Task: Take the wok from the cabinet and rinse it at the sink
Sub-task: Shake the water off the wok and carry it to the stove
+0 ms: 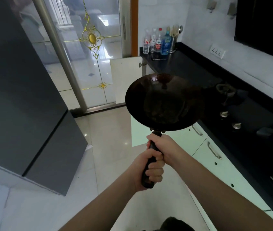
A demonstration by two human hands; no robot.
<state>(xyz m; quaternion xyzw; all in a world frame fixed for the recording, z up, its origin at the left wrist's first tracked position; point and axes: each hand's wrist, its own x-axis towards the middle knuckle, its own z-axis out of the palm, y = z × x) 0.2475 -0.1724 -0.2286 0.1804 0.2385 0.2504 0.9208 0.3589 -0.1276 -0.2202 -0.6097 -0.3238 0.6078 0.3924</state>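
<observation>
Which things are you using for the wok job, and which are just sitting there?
For the job: round dark metal wok; its black handle, gripped by left hand and right hand.

Just there: clear plastic bottles; steel utensil holder; black gas hob; white wall socket.

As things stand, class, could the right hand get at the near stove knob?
Probably not yet: the right hand grips the wok handle with the left hand. Once let go, nothing blocks the knob.
</observation>
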